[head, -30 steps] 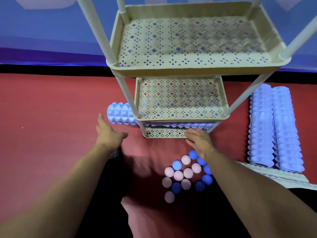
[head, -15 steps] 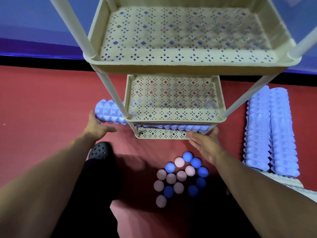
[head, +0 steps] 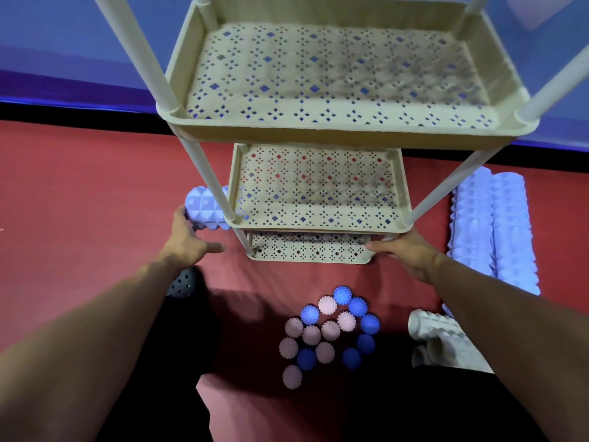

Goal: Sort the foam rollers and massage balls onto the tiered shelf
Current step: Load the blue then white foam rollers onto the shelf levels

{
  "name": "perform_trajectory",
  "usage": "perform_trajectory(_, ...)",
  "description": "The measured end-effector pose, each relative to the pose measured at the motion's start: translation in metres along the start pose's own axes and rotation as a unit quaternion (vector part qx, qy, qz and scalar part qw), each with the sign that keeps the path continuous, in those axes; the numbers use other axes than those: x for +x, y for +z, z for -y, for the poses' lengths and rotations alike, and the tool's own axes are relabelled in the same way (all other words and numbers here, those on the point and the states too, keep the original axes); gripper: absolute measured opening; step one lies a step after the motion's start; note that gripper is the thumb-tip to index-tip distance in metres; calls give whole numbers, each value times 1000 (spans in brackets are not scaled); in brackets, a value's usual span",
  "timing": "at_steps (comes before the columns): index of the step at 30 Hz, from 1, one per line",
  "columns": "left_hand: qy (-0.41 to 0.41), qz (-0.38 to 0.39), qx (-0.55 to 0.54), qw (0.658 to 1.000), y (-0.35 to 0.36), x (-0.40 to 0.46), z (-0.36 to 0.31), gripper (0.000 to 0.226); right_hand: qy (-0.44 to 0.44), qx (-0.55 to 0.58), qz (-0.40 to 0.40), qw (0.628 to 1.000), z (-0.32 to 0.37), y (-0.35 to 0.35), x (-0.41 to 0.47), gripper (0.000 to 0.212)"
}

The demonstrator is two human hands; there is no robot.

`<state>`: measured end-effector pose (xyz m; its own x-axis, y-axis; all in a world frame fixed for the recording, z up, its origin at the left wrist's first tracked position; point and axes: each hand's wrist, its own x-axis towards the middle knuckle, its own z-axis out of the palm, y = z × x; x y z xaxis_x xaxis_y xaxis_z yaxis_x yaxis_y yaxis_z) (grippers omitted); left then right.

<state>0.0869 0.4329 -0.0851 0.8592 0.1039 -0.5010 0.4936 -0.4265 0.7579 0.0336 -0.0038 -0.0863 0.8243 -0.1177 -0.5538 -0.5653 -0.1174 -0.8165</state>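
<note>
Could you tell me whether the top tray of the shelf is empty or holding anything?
Empty: the top tray shows only its bare perforated floor, with no roller or ball.

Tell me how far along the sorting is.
Barely begun: top tray and middle tray hold nothing. In hand: left hand pushes a blue roller into the bottom tier; right hand rests there. Left: balls, two blue rollers, white rollers.

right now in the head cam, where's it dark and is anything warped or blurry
Head view: a deep shadow falls at the bottom, dimming the nearer massage balls. The wide lens splays the shelf posts outward. The top tray looks soft and smeared on its right side, while the left hand and right hand look reasonably sharp. No strong glare shows.
</note>
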Motion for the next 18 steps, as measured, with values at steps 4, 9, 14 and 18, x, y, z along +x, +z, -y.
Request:
perform_trajectory(4, 18, 29, 22, 999, 14, -5, -5, 131, 2, 11, -66, 998, -12, -5, -9, 99)
perform_trajectory(9, 34, 56, 56, 996, 29, -8, -9, 126, 14, 19, -120, 992, -23, -14, -11, 110)
perform_trajectory(14, -2, 55, 158, 986, 27, -15, -10, 109, 54, -106, -87, 989, -2, -21, -24, 69)
perform_trajectory(18, -13, 60, 276, 959, 28, -33, -23, 85, 64, -258, -27, 964, 34, -58, -37, 60)
